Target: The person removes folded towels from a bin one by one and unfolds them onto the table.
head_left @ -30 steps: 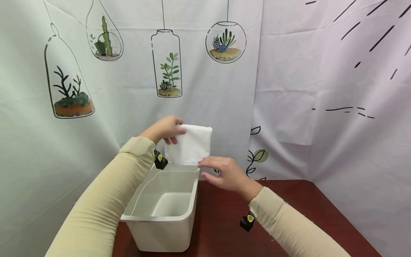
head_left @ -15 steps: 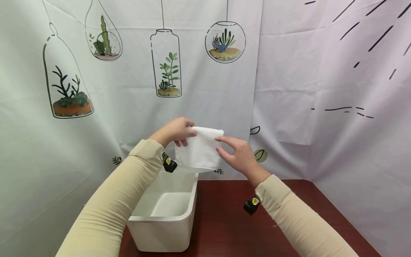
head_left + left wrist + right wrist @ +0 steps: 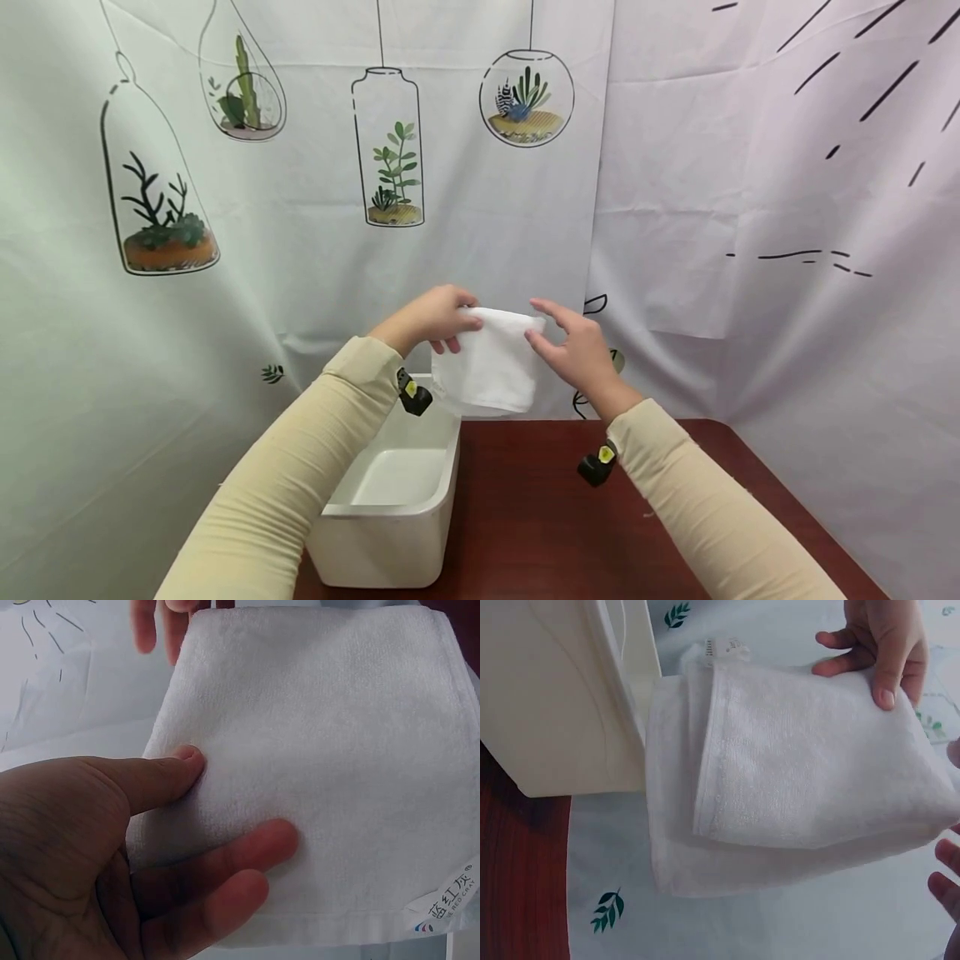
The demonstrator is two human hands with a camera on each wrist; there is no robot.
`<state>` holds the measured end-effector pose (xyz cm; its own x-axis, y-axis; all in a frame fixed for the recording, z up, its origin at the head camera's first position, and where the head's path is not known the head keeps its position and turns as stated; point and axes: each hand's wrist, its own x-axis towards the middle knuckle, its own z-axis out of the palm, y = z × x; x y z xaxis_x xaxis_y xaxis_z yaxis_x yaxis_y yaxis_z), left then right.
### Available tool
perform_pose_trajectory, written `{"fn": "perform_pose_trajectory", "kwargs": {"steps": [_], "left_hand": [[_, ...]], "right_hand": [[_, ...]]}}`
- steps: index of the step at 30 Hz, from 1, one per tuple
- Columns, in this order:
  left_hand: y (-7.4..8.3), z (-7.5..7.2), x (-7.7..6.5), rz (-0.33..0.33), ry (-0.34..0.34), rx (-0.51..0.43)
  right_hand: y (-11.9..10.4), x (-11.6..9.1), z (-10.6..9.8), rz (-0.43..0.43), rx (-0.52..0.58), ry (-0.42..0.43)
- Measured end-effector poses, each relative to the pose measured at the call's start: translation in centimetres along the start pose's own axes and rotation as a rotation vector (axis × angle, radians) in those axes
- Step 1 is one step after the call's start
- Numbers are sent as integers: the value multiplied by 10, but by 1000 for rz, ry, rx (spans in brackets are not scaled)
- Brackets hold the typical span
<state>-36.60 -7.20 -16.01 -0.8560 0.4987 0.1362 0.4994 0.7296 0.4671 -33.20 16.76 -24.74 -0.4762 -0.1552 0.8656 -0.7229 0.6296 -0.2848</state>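
My left hand pinches a folded white towel by its upper left edge. Terry texture shows up close, and a small label with printed characters sticks out at a corner in the left wrist view. From the right wrist view the towel hangs in several layers, the left thumb lying over the near face. At the towel's upper right corner is my right hand, thumb and fingers spread apart, thumb tip right at the edge. Its palm is mostly out of frame in the right wrist view.
Below and left of the towel, a deep white plastic bin stands on the dark red table. Behind the table hangs a pale curtain printed with plants in glass jars.
The left hand has carried the towel rightward from over the bin's far end and slightly down. My right hand has risen from the towel's lower corner to its upper right corner.
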Motion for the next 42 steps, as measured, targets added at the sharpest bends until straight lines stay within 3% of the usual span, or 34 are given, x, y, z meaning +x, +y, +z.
{"fn": "perform_pose_trajectory", "kwargs": {"steps": [8, 14, 23, 42], "left_hand": [[9, 13, 3, 46, -16, -14], [11, 17, 5, 62, -20, -31], [13, 19, 9, 49, -36, -77], [8, 29, 12, 65, -18, -180]], "right_hand": [[3, -2, -5, 216, 92, -157], [4, -4, -8, 300, 140, -134], [10, -5, -13, 350, 188, -87], [27, -15, -29, 435, 257, -83]]}}
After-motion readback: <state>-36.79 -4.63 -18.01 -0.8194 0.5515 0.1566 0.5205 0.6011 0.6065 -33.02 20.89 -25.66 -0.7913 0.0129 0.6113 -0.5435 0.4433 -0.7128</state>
